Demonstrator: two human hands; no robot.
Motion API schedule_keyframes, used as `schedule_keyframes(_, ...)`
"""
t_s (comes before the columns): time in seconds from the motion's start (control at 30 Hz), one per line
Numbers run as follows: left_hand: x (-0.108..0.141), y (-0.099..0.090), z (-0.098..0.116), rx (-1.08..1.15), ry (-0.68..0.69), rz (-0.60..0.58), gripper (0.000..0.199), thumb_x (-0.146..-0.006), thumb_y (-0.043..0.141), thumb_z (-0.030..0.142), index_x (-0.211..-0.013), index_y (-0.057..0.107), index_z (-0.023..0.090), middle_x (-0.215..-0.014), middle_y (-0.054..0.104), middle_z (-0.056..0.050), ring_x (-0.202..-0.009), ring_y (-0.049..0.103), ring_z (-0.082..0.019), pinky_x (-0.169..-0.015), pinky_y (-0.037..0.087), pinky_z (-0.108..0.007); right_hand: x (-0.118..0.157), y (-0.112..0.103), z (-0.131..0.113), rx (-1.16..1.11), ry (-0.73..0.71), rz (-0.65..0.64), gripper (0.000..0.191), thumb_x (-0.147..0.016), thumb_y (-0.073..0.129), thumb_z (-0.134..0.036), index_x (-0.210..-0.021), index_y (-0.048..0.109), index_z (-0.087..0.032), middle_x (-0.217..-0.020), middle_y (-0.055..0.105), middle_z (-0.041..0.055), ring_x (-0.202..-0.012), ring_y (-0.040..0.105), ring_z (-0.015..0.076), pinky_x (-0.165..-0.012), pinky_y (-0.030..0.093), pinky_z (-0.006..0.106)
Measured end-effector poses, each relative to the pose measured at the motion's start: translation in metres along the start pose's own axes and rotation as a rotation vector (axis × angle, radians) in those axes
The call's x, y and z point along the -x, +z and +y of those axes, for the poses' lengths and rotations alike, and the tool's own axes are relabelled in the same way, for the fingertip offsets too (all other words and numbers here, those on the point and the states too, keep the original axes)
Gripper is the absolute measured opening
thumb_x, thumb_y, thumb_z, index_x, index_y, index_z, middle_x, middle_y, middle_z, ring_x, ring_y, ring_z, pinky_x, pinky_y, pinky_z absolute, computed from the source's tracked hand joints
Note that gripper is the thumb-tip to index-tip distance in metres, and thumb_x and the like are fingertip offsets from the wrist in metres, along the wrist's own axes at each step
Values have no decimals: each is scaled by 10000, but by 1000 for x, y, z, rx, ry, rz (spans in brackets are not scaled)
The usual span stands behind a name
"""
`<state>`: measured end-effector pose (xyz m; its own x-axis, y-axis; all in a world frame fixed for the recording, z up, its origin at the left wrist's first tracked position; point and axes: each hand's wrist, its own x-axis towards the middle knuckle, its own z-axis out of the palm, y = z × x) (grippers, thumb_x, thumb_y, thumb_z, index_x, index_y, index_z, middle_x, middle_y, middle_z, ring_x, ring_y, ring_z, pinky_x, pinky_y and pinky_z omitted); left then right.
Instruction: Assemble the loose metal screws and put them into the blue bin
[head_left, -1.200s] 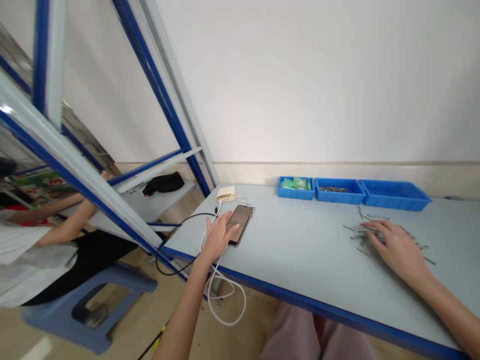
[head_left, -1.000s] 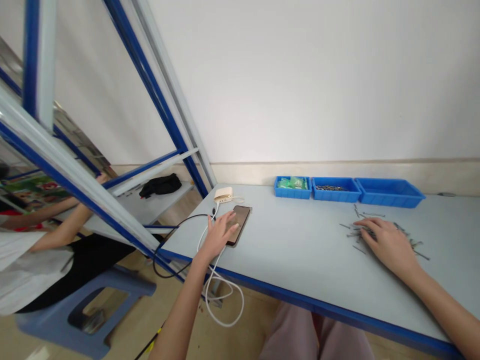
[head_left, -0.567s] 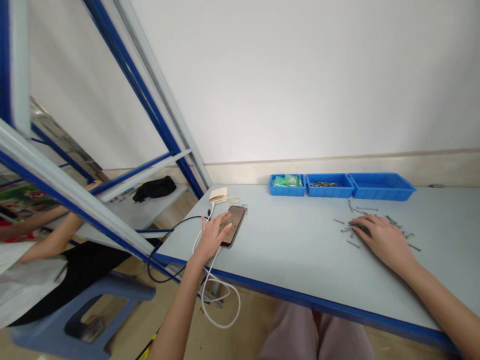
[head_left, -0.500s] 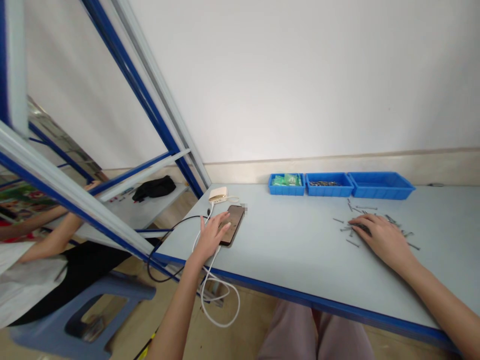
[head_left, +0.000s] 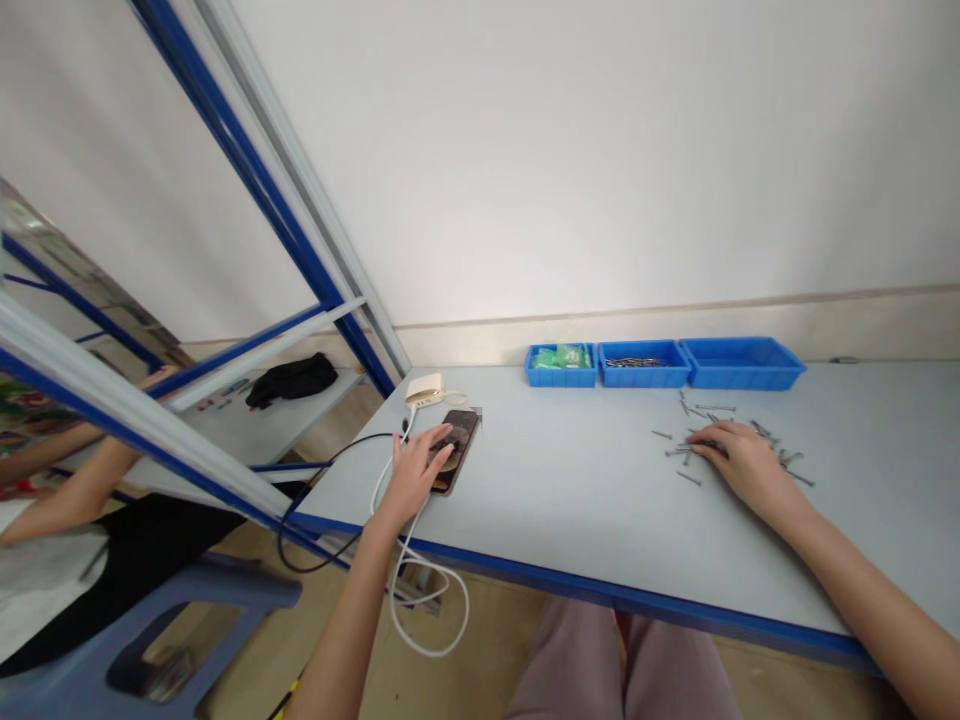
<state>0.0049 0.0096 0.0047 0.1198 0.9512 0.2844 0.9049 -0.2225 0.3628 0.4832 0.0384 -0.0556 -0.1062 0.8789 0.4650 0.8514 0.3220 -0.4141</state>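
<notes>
A phone (head_left: 463, 440) lies on the table with its screen lit. My left hand (head_left: 417, 468) rests at its left side, fingers spread and tips over the screen. Toward the right, several loose grey screws (head_left: 688, 478) are scattered on the tabletop. My right hand (head_left: 739, 458) lies over them, fingers bent and close together around some screws; how many is hidden. Behind them stand three blue bins: one with green packets (head_left: 562, 357), a middle one with metal pieces (head_left: 643, 372), and a right one (head_left: 744, 375) with nothing visible inside.
A cream-coloured device (head_left: 424, 389) with a white cable (head_left: 466, 610) sits behind the phone; the cable hangs over the front edge. A black cable loops at the left. Beyond a blue and white frame (head_left: 300, 250), another person sits on a blue stool (head_left: 247, 600).
The view has shifted, so the bins and table sit slightly further left. The phone's screen picture has changed. My right hand's fingers have drawn in a little over the screws.
</notes>
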Motion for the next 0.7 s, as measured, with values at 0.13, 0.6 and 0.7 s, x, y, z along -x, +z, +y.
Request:
schedule_keyframes(0.13,-15,13,26,25,81,-11,399,-932,291,458,-1243,467,279,-1303,538,-31,-1256,423,-210,-1121,-17,-572,-5,-1,-2,-34,66,-29,212,-805,482,-316,-754,645,-191,-832,636,70,-777,571,199,-756,448,357)
schedule_keyframes(0.6,-106,110,198,255,524,26,250,-904,479,320,-1124,529,214,-1123,638,-39,-1055,569,-163,-1054,312,-424,-50,-17,-34,-252,136,-113,290,-881,523,-418,-889,608,-141,-818,617,11,-745,569,117,-767,459,325)
schedule_keyframes(0.7,-108,119,201,198,581,68,204,-886,520,292,-1064,557,200,-1010,657,-36,-947,595,-164,-866,434,-331,-67,-8,-45,-367,76,-189,334,-882,516,-455,-864,601,-133,-729,592,-11,-645,549,92,-690,475,289)
